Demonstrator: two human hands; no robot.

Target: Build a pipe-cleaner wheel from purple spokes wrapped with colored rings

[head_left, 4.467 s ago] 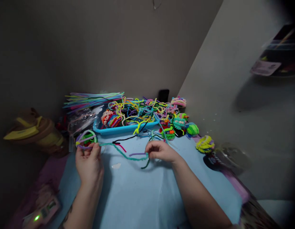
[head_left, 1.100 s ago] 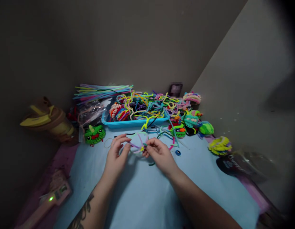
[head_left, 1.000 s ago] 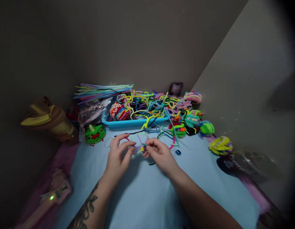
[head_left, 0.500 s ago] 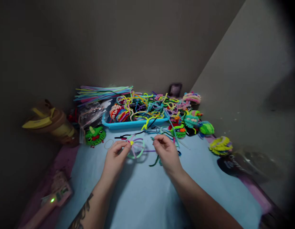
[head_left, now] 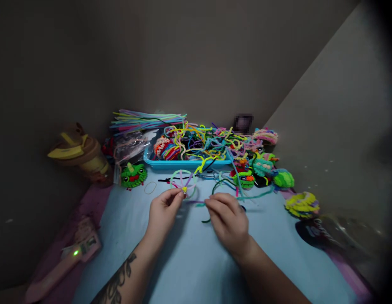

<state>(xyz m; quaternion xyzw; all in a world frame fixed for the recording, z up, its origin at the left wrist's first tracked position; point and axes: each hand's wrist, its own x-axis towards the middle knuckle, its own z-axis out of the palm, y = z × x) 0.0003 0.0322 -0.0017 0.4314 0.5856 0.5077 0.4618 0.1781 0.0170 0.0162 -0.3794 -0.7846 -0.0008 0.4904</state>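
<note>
My left hand (head_left: 164,211) pinches a small wheel of pipe cleaners (head_left: 183,184), a pale green ring with pink and purple spokes and a yellow centre, held upright above the light blue mat (head_left: 189,261). My right hand (head_left: 229,219) is closed on a teal pipe cleaner (head_left: 256,195) that runs off to the right. A dark green pipe cleaner (head_left: 206,220) lies bent beneath that hand.
A blue tray (head_left: 183,164) heaped with tangled pipe cleaners stands at the back, straight ones (head_left: 145,120) stacked behind it. Finished fuzzy figures include a green one (head_left: 133,175) at left and several at right (head_left: 262,166). A brown cup (head_left: 80,154) and a pink device (head_left: 66,261) sit left.
The green figure left my left hand and now rests on the mat. Both hands came together on the wheel, then parted; my right hand drew a teal pipe cleaner toward me.
</note>
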